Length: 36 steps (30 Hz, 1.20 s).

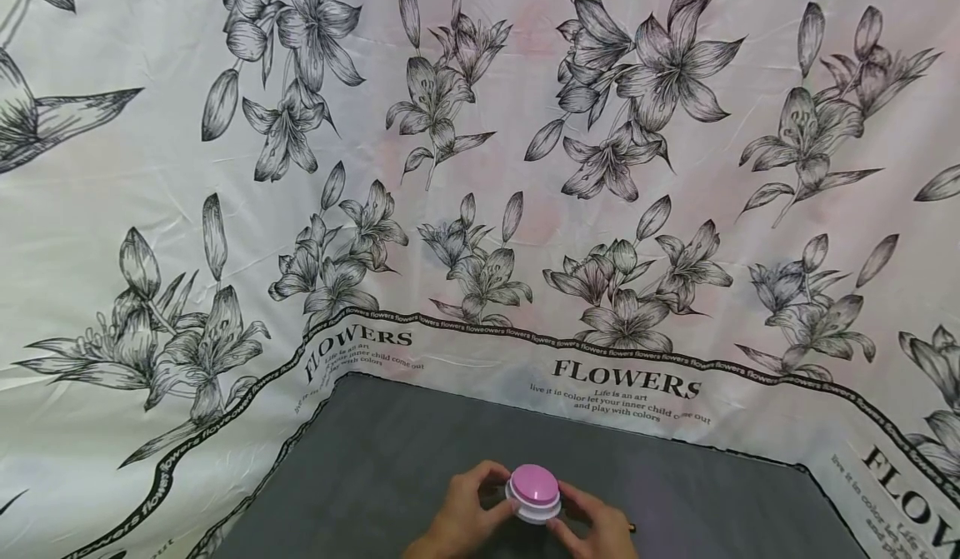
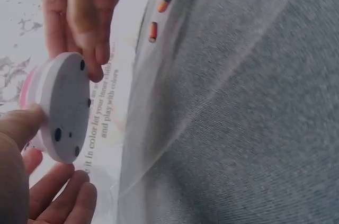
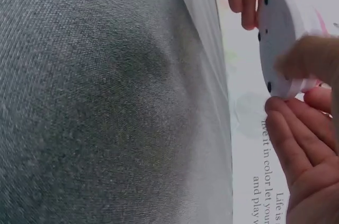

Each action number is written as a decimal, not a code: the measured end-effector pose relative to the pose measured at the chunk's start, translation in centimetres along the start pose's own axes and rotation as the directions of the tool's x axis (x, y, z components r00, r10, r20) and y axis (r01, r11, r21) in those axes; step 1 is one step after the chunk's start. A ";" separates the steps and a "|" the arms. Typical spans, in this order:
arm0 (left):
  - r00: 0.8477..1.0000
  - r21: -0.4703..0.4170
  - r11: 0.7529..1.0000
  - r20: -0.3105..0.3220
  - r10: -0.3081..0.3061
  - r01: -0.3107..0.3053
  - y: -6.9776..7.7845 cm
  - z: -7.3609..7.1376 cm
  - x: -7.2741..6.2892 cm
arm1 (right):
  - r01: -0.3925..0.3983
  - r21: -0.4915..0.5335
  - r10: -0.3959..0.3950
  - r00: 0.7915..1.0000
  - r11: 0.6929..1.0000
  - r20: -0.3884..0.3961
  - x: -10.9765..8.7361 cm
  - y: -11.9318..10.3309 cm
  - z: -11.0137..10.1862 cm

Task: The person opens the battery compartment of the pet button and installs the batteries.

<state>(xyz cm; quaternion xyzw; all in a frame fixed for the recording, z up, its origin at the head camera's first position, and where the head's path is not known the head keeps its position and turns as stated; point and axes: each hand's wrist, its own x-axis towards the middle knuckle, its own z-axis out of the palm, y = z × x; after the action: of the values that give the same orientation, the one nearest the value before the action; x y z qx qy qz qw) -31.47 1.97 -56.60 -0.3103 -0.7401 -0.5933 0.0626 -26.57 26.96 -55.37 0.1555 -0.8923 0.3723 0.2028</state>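
Observation:
Both hands hold a round button (image 1: 535,486) with a pink dome and a white base above the dark table. At its left side, my left hand (image 1: 461,513) pinches the rim between thumb and fingers. My right hand (image 1: 596,527) grips the opposite side. In the left wrist view the button's flat white underside (image 2: 69,107) shows, with several dark round spots near its edge. The right wrist view has the right thumb (image 3: 302,62), blurred, over that underside (image 3: 278,38), while the other right fingers lie along the rim.
Two small orange-and-black batteries (image 2: 164,2) (image 2: 153,32) lie apart on the grey cloth (image 2: 238,107). A dark tip (image 1: 632,527) shows beside the right hand. White curtain fabric (image 1: 525,167) with printed flowers hangs round the table's back and sides.

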 end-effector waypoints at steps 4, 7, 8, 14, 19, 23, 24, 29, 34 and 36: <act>0.998 -0.049 0.999 -0.068 0.013 -0.017 0.7 0.2 0.1 | 0.061 -0.058 -0.067 0.992 0.996 -0.104 0.1 -0.7 -0.2; 0.992 -0.090 0.996 -0.125 -0.028 0.017 1.3 0.3 0.3 | 0.074 -0.078 -0.088 0.976 0.994 -0.198 0.2 -1.2 -0.1; 0.988 -0.107 0.994 -0.144 -0.049 0.033 1.5 0.3 0.4 | 0.075 -0.074 -0.089 0.971 0.994 -0.220 0.3 -1.4 -0.1; 0.973 -0.120 0.990 -0.205 -0.102 0.079 2.8 -0.2 0.7 | -0.018 -0.037 0.010 0.978 0.999 -0.210 0.6 -2.5 -0.3; 0.992 -0.108 0.994 -0.120 -0.048 0.035 3.4 -0.9 0.7 | -0.125 -0.031 0.119 0.980 0.992 -0.161 0.9 -3.3 -0.9; 0.997 -0.107 0.994 -0.072 -0.036 0.028 3.5 -1.1 0.7 | -0.155 -0.034 0.149 0.979 0.987 -0.140 1.0 -3.6 -1.2; 0.997 -0.100 0.995 -0.067 -0.037 0.030 3.5 -1.2 0.8 | -0.159 -0.028 0.153 0.979 0.987 -0.134 1.0 -3.6 -1.2; 0.995 -0.064 0.996 -0.072 -0.063 0.058 3.2 -1.0 0.8 | -0.206 0.010 0.206 0.974 0.979 -0.097 1.1 -3.6 -1.2; 0.992 -0.050 0.994 -0.078 -0.103 0.100 2.7 -0.6 0.8 | -0.267 0.024 0.267 0.963 0.964 -0.036 1.2 -3.4 -1.3; 0.989 -0.048 0.991 -0.074 -0.127 0.124 2.6 -0.6 0.7 | -0.282 0.019 0.282 0.959 0.959 0.000 1.1 -3.3 -1.4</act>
<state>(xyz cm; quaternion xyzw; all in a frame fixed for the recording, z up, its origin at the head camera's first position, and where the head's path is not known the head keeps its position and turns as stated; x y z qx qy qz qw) -30.82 1.96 -53.95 -0.2412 -0.7422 -0.6235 0.0469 -25.81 25.63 -52.00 0.0284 -0.9015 0.4059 0.1473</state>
